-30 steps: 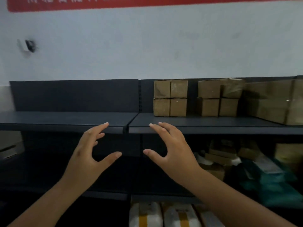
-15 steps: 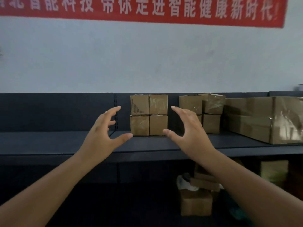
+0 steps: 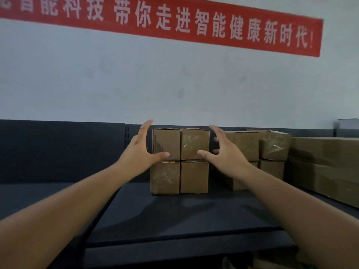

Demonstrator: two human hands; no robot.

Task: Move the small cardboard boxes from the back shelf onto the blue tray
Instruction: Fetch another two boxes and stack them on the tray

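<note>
Between our two hands stands a block of four small cardboard boxes, stacked two on two with their sides flush, on the dark shelf. They are plain brown cubes of like size, their fronts dull and slightly scuffed. The upper left box bears a dark stepped print down its left edge, and the upper right box shows glossy clear tape across its front. Our left hand is spread wide at the left flank of the upper row, fingers straight and reaching up past the box's top edge, thumb lying across the lower front of the upper left box. Our right hand mirrors it on the right flank, fingers straight, thumb across the lower front of the upper right box. We cannot tell whether the palms already press the cardboard. Just beyond our right hand sits a second stack of boxes, and further right of it a large carton.
</note>
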